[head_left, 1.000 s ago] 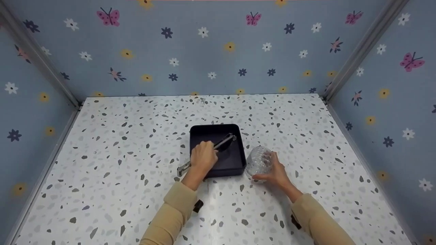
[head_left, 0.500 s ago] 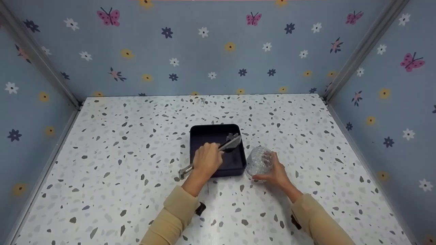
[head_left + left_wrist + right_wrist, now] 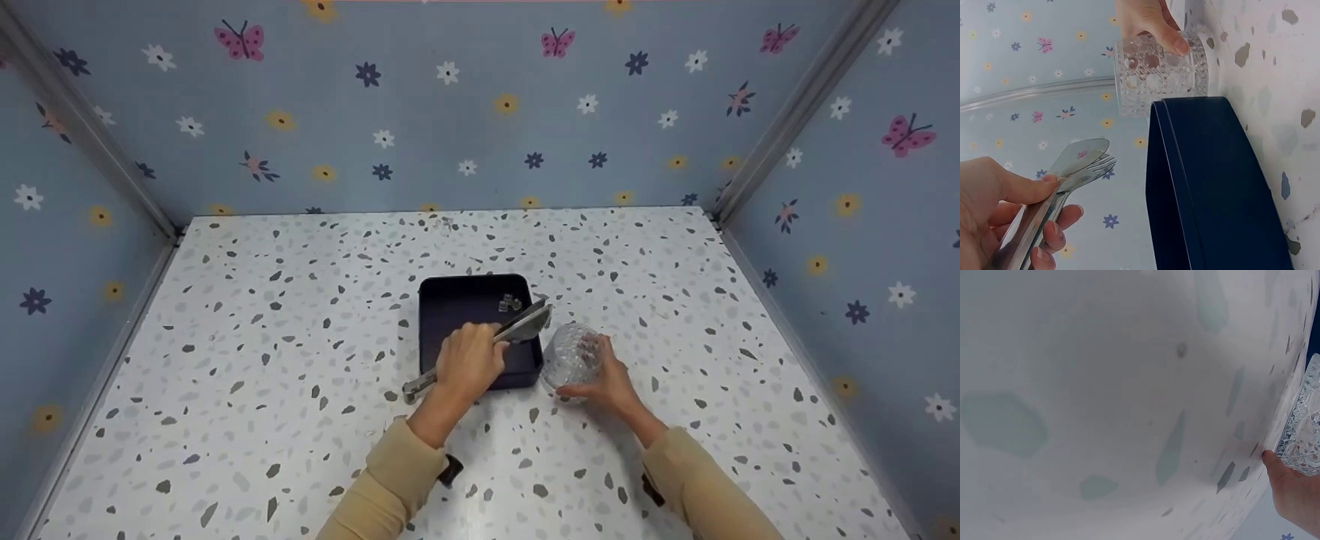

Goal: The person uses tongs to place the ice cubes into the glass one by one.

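My left hand (image 3: 471, 354) grips metal serving tongs (image 3: 1044, 208), one arm ending in a flat spoon shape and the other in a fork. Their tips slant over the right rim of a dark blue square tray (image 3: 457, 307), and no piece shows between them. A few small clear cubes (image 3: 510, 303) lie in the tray's far right corner. Beside the tray's right wall stands a patterned clear glass (image 3: 571, 356). My right hand (image 3: 609, 379) holds the glass from its right side, fingers and thumb around it.
A white speckled table (image 3: 285, 420) carries the tray and glass. Blue panels (image 3: 480, 97) printed with flowers and butterflies enclose the back and both sides, joined by metal posts (image 3: 795, 120) at the corners.
My left hand and the tongs have moved right and slightly nearer the body, from inside the tray to over its right rim. The clear cubes now show uncovered. Right hand and glass stay put.
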Motion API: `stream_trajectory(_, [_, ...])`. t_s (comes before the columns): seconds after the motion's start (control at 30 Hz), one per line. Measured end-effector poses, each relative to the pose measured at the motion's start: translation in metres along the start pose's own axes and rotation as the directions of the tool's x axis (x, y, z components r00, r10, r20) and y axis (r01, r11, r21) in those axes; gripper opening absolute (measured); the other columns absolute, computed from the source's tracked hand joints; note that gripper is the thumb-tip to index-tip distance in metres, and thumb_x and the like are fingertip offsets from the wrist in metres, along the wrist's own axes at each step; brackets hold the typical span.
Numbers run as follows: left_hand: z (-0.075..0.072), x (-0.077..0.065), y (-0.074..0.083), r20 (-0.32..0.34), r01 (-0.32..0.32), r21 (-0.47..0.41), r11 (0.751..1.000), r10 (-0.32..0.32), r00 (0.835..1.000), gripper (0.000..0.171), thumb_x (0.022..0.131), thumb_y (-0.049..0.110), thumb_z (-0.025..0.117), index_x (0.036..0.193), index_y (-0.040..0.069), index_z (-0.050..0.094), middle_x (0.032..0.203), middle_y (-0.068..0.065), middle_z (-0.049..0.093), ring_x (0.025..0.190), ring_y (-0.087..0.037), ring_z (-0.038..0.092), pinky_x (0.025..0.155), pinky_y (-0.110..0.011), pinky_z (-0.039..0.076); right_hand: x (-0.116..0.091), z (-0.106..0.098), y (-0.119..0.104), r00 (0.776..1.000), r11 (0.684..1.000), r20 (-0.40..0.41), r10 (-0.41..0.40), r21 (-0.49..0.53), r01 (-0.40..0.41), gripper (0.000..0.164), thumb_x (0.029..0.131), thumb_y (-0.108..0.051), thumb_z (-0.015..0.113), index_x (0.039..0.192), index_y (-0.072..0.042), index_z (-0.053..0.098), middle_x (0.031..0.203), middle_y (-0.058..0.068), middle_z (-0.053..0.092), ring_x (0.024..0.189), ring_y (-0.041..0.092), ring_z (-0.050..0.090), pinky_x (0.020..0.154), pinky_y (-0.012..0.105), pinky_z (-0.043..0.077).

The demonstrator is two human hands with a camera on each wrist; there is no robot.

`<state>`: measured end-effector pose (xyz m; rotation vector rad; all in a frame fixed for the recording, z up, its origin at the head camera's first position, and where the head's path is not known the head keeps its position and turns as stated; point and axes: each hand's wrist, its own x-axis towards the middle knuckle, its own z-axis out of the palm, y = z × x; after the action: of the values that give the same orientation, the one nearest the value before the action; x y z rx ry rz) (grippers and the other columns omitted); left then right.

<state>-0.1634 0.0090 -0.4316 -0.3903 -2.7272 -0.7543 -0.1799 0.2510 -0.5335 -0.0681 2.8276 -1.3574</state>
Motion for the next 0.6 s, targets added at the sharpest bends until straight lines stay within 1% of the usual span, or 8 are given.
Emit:
stream_trajectory(0.23, [0.0, -0.003, 0.009, 0.003, -0.036, -0.014, 0.999, 0.036, 0.999, 0.01, 0.078, 0.016, 0.066, 0.084, 0.008, 0.068, 0.073, -0.01, 0.065, 0.059, -0.029, 0.061, 0.048, -0.038, 0.046, 0.001, 0.0, 0.001, 1.0, 1.0, 0.005, -0.004, 0.001, 0.004, 0.099, 0.044, -0.031, 0.087, 0.124, -0.011, 0.033, 0.122, 0.02, 0.047, 0.113, 0.034, 0.043, 0.094, 0.045, 0.032])
stream_trajectory(0.4, [0.0, -0.004, 0.014, -0.006, -0.056, -0.022, 0.998, 0.056, 0.998, 0.011, 0.077, 0.015, 0.067, 0.086, 0.009, 0.068, 0.074, -0.009, 0.065, 0.06, -0.028, 0.061, 0.047, -0.037, 0.046, -0.001, -0.001, 0.0, 1.0, 1.0, 0.021, 0.002, 0.022, -0.003, 0.104, 0.046, -0.032, 0.087, 0.129, -0.008, 0.029, 0.127, 0.022, 0.043, 0.117, 0.033, 0.04, 0.095, 0.044, 0.031])
stream_trajectory(0.5, [0.0, -0.004, 0.018, -0.01, -0.07, -0.024, 0.997, 0.069, 0.998, 0.009, 0.077, 0.016, 0.067, 0.083, 0.009, 0.068, 0.073, -0.008, 0.065, 0.059, -0.028, 0.061, 0.047, -0.038, 0.045, -0.002, -0.002, -0.001, 1.0, 0.999, 0.028, 0.005, 0.04, -0.006, 0.107, 0.046, -0.032, 0.087, 0.13, -0.007, 0.027, 0.129, 0.022, 0.041, 0.119, 0.032, 0.038, 0.096, 0.044, 0.031])
stream_trajectory(0.6, [0.001, -0.003, 0.021, -0.001, -0.08, -0.018, 0.997, 0.08, 0.997, 0.008, 0.077, 0.018, 0.066, 0.078, 0.01, 0.066, 0.071, -0.008, 0.064, 0.058, -0.028, 0.06, 0.046, -0.037, 0.045, -0.003, -0.002, -0.001, 1.0, 0.999, 0.024, -0.007, 0.04, 0.006, 0.105, 0.045, -0.032, 0.087, 0.129, -0.007, 0.028, 0.128, 0.022, 0.041, 0.118, 0.033, 0.038, 0.095, 0.044, 0.031])
